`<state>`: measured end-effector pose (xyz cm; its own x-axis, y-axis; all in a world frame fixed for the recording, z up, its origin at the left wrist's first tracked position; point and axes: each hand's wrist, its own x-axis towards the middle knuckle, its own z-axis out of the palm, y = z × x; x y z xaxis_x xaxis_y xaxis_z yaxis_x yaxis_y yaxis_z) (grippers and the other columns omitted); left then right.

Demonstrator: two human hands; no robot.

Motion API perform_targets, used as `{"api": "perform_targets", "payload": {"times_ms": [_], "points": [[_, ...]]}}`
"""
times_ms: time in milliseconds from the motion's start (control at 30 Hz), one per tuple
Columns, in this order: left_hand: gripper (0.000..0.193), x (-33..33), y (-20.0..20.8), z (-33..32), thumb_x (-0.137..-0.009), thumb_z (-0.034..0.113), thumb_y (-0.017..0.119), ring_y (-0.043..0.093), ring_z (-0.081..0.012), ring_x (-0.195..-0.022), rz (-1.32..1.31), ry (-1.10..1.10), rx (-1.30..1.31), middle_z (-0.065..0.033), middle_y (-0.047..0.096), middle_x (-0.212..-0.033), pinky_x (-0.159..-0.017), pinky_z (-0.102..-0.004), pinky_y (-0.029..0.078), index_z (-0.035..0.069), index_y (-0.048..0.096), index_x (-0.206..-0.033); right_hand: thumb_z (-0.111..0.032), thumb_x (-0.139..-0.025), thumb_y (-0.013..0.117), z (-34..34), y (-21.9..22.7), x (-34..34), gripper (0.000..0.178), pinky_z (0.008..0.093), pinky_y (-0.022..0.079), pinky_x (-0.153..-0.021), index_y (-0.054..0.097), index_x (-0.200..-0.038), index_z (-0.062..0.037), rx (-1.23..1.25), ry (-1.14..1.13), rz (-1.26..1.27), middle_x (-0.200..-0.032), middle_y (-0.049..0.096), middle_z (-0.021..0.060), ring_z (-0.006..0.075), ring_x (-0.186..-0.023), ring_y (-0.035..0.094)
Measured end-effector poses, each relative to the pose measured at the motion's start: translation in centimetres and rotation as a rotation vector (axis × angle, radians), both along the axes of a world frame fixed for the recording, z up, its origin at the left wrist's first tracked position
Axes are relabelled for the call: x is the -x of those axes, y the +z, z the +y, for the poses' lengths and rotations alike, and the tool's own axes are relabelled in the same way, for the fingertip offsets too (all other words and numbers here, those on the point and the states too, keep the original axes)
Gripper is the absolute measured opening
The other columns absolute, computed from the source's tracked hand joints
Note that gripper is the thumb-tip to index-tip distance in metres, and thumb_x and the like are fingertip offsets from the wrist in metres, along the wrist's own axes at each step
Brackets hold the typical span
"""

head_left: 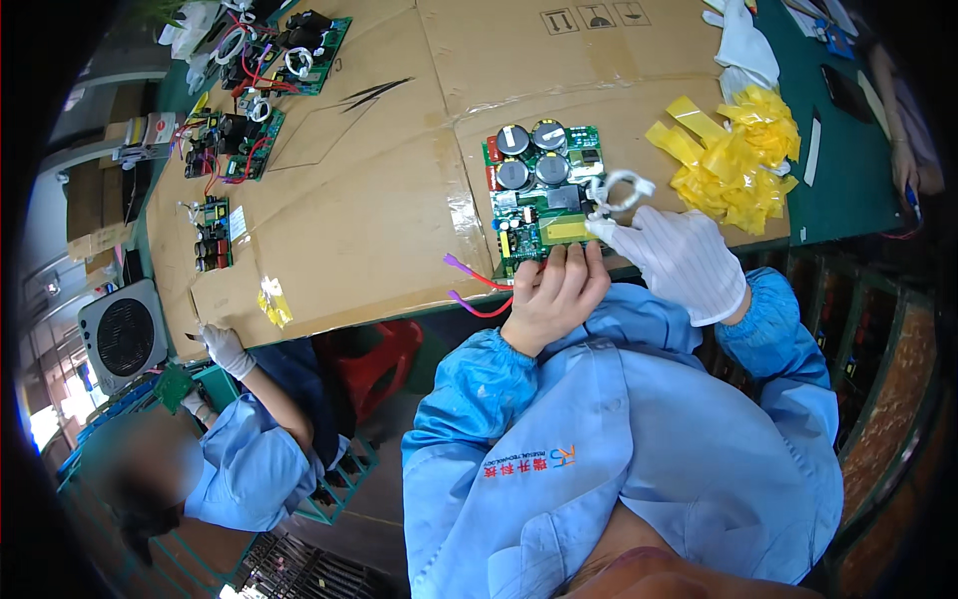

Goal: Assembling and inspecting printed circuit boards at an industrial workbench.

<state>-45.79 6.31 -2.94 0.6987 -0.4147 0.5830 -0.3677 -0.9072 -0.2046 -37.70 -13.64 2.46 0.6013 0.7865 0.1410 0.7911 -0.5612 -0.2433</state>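
Note:
A green circuit board [582,187] with several large black capacitors lies at the cardboard's near edge. My left hand [561,292], bare, is closed on the board's near edge, its fingertips beside a yellow tape strip [567,231]. At the strip's right end are the closed fingertips of my right hand [681,258], in a white striped glove; the fingers' undersides are hidden. Beyond that hand, a white cable loop [642,188] rises from the board's right side. Two red wires [486,307] with purple ends stick out to the left of my left hand.
Crumpled yellow tape [743,165] and a white glove [747,50] lie to the right. More circuit boards [261,140] sit at the left of the cardboard sheet [379,200]. A co-worker [249,459] sits at left, near a fan [123,334]. Another person's arm [901,150] shows at far right.

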Motion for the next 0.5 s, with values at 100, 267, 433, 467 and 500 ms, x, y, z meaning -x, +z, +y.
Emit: {"api": "perform_targets", "payload": {"times_ms": [100, 267, 433, 467, 500], "points": [[0.026, 0.1, -0.3, -0.1, -0.086, 0.018, 0.063, 0.062, -0.0152, -0.095, 0.017, -0.009, -0.004, -0.0013, 0.064, -0.103, -0.08, -0.0341, 0.038, 0.013, 0.065, -0.112, -0.011, -0.082, 0.063, 0.8, 1.3, 0.2, 0.049, 0.0379, 0.044, -0.052, 0.065, -0.13, -0.0163, -0.042, 0.013, -0.062, -0.077, 0.053, 0.0054, 0.0227, -0.061, 0.058], [0.029, 0.1, 0.5, -0.3, -0.084, 0.012, 0.064, 0.064, -0.0134, -0.092, 0.052, -0.006, 0.075, -0.0012, 0.067, -0.101, -0.082, -0.0347, 0.037, 0.01, 0.067, -0.112, -0.003, -0.092, 0.058, -1.3, 4.9, -0.2, 0.04, 0.0342, 0.054, -0.076, 0.065, -0.131, -0.0085, -0.394, -0.179, -0.008, -0.101, 0.068, 0.0132, 0.0231, -0.086, 0.069], [0.031, 0.4, 2.0, -0.8, -0.084, 0.018, 0.069, 0.062, -0.0185, -0.095, 0.183, 0.023, 0.107, -0.0033, 0.065, -0.104, -0.086, -0.0384, 0.037, 0.01, 0.066, -0.115, -0.011, -0.102, 0.055, -7.5, 5.1, -1.2, 0.031, 0.031, 0.05, -0.098, 0.063, -0.131, -0.0051, -0.449, -0.783, -0.106, -0.119, 0.07, 0.0151, 0.0217, -0.11, 0.068], [0.035, 0.4, 2.9, -1.0, -0.083, 0.021, 0.072, 0.06, -0.0207, -0.099, 0.288, 0.024, 0.194, -0.0046, 0.064, -0.107, -0.089, -0.0403, 0.036, 0.01, 0.066, -0.116, -0.012, -0.101, 0.056, -8.7, 4.1, -1.3, 0.033, 0.0314, 0.051, -0.097, 0.062, -0.133, -0.0072, -0.239, -0.839, -0.035, -0.119, 0.071, 0.0132, 0.0223, -0.109, 0.069], [0.039, 0.3, 3.7, -1.2, -0.081, 0.024, 0.074, 0.059, -0.0229, -0.103, 0.394, 0.026, 0.279, -0.0059, 0.063, -0.11, -0.091, -0.0422, 0.036, 0.01, 0.066, -0.117, -0.014, -0.102, 0.055, -9.3, 3.4, -0.6, 0.036, 0.0328, 0.051, -0.096, 0.06, -0.137, -0.0126, 0.102, -0.861, 0.161, -0.122, 0.07, 0.0119, 0.0241, -0.11, 0.069]]}}
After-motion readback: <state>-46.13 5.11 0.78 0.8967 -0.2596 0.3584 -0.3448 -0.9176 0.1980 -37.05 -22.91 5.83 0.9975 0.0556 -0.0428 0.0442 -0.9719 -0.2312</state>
